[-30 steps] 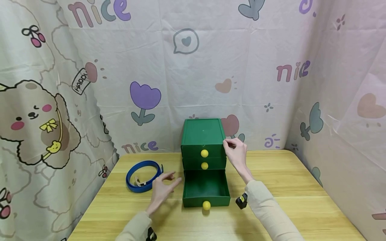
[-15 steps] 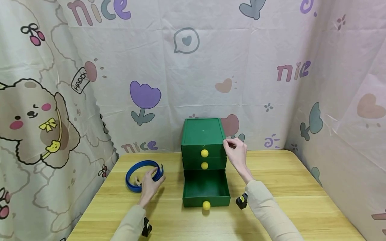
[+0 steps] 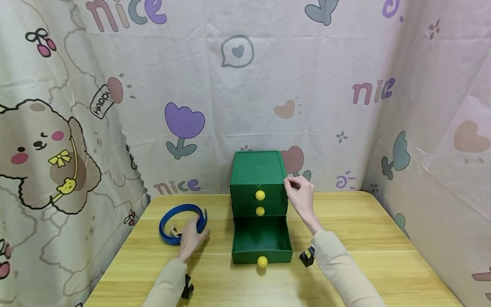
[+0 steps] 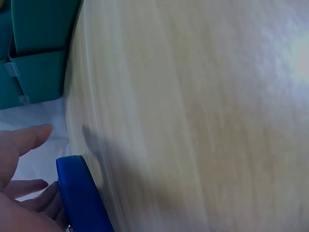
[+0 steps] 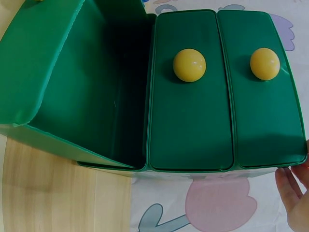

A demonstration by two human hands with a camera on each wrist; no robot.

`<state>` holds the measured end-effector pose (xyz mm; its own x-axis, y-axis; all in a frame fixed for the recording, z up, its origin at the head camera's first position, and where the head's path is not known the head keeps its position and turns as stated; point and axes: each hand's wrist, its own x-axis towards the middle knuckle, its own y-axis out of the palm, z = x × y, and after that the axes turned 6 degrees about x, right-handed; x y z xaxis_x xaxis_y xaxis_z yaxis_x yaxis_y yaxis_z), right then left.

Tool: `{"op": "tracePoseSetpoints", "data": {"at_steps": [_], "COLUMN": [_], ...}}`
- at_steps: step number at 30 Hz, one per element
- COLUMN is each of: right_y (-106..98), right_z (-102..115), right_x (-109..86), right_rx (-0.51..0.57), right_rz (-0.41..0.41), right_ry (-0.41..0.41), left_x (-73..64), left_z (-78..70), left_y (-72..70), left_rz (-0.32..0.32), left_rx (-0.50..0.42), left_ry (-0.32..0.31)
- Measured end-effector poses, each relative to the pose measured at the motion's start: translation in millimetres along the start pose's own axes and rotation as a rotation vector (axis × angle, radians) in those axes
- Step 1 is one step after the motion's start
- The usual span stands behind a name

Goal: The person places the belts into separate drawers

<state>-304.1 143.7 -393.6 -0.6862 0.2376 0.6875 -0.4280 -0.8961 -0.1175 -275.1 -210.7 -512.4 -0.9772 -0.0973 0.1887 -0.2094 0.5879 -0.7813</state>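
A coiled blue belt (image 3: pixel 172 212) with a metal buckle (image 3: pixel 175 232) lies on the table at left. My left hand (image 3: pixel 190 239) is at its right side. In the left wrist view the fingers (image 4: pixel 46 200) reach inside the coil of the belt (image 4: pixel 81 193), while the thumb (image 4: pixel 34 137) stands apart from it. To the right stands a small green drawer cabinet (image 3: pixel 258 167) with yellow knobs. Its bottom drawer (image 3: pixel 262 257) is pulled out and bare inside; the upper two are closed. My right hand (image 3: pixel 301 196) holds the cabinet's top right front corner, partly cut off in the right wrist view.
The wooden table (image 3: pixel 345 238) carries the belt and the cabinet. Printed cloth (image 3: pixel 245 85) hangs behind the table and along both sides. The pulled-out drawer juts forward between my arms.
My left hand has moved left from beside the open drawer to the belt, and its fingers have dipped into the coil. The right hand stays at the cabinet corner.
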Motion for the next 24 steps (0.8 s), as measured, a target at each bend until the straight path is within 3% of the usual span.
{"op": "tracePoseSetpoints", "data": {"at_steps": [8,17,24], "right_y": [-0.3,-0.2,-0.8], "right_z": [-1.6,-1.7,-0.7], "right_x": [0.2,0.2,0.1], "right_rx": [-0.014,-0.006,-0.013], "right_rz": [-0.003,0.001,0.003], "right_ry": [0.005,0.005,0.013], "left_x": [-2.2,-6.3,-7.5], "left_z": [-0.1,3.5,6.5], "left_y": [-1.5,0.6,1.8], "left_rz": [-0.008,-0.046,-0.058], "left_rx": [0.083,0.052,0.054], "left_ry": [0.016,0.011,0.052]}}
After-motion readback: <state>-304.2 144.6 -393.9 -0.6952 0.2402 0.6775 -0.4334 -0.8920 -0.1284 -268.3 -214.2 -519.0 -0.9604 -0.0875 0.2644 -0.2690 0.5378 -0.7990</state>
